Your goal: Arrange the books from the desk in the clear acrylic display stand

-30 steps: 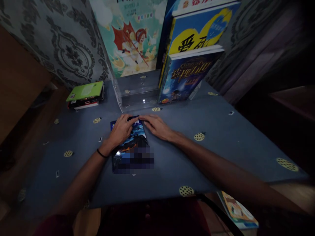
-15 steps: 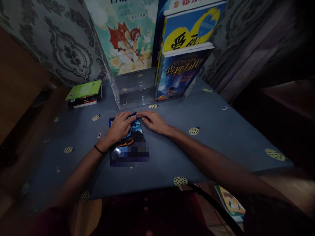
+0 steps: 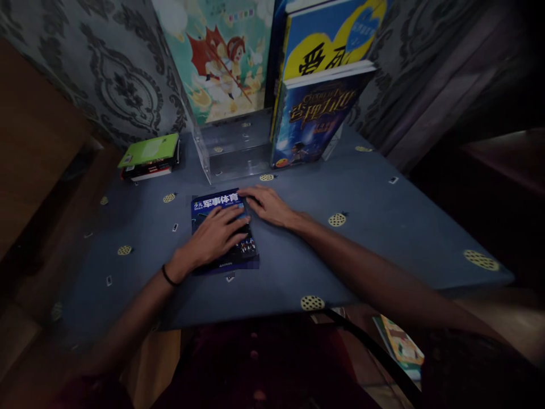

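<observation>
A dark blue book [image 3: 220, 200] with white and yellowish characters across its top lies flat on the blue pineapple-print tablecloth [image 3: 289, 267]. Spread over the middle of its cover is my left hand [image 3: 219, 236], palm down, fingers apart, hiding much of the picture. A dark band circles that wrist. My right hand [image 3: 270, 205] rests at the book's upper right corner, its fingertips at the edge and its fingers stretched out, not wrapped around anything.
A clear acrylic stand [image 3: 230, 162] at the back holds a green picture book [image 3: 225, 62], a yellow-and-blue book [image 3: 327, 48] and a blue novel [image 3: 317, 122]. Several stacked books [image 3: 151, 153] lie at the back left. Below the table's front edge is another book [image 3: 400, 341].
My left hand has slid down from the book's top edge to its middle, uncovering the title. The cover now shows a different picture. My right hand stays by the upper right corner.
</observation>
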Demonstrator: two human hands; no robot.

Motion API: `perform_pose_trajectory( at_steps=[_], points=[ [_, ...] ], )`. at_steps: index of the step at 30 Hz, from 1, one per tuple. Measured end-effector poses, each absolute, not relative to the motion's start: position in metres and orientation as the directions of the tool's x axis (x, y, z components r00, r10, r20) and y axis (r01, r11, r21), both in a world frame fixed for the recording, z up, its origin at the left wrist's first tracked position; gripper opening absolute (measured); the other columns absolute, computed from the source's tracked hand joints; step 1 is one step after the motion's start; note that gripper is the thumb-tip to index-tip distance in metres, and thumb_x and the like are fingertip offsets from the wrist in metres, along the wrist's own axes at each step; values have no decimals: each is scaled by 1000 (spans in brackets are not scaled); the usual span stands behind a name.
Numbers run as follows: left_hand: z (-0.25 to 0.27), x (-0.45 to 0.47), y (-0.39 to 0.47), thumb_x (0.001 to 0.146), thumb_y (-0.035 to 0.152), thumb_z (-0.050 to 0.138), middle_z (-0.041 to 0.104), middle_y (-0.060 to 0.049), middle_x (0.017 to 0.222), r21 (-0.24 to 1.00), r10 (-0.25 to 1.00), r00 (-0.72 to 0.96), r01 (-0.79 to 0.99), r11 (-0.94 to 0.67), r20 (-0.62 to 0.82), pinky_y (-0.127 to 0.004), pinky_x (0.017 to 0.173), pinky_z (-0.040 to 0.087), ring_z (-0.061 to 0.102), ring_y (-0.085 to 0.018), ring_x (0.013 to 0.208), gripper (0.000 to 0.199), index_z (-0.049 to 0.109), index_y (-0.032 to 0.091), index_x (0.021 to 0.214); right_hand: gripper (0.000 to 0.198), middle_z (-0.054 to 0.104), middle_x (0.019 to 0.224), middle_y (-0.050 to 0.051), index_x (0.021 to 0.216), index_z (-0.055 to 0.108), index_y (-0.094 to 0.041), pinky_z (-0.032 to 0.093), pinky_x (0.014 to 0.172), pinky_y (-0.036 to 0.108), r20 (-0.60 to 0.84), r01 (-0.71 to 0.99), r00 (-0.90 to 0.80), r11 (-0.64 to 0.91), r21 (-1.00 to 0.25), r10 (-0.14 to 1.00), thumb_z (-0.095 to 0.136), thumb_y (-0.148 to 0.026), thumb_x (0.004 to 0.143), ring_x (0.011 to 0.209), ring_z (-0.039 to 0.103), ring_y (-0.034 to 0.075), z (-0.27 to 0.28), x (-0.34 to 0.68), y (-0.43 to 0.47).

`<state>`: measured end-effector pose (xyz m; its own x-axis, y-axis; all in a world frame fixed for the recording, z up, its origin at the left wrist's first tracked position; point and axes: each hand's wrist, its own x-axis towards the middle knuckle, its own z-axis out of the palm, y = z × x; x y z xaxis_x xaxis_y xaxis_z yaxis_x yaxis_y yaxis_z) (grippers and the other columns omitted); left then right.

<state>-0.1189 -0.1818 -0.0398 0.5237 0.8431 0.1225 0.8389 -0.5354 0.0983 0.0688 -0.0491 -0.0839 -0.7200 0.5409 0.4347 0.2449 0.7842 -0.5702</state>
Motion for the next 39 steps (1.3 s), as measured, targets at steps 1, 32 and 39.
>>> perform_pose_trajectory(
  at_steps=[1, 32, 39],
  points=[
    [-38, -115, -191, 107, 44, 43, 57, -12, 150, 98, 834, 542, 829, -551, 107, -53, 119, 37, 47, -28, 144, 44, 58, 22, 142, 38, 73, 124, 10, 130, 66, -19, 51, 102, 48, 431, 248, -725, 787, -565, 537, 46, -16, 98, 115, 65, 26, -83, 69, -50],
    [-51, -112, -315, 105, 19, 47, 63, -12, 143, 54, 863, 426, 888, -456, 270, -60, 122, 32, 47, -28, 145, 42, 51, 18, 146, 38, 75, 120, 10, 128, 68, -20, 52, 98, 50, 404, 273, -736, 785, -556, 542, 46, -22, 97, 109, 66, 30, -78, 69, -55],
    [-54, -143, -350, 103, 18, 50, 67, -10, 138, 108, 920, 215, 959, -262, 327, -57, 117, 39, 55, -29, 137, 52, 45, 27, 153, 39, 75, 119, 9, 128, 68, -21, 53, 95, 49, 381, 299, -736, 775, -557, 559, 47, -22, 96, 107, 66, 31, -79, 71, -55]
  ],
)
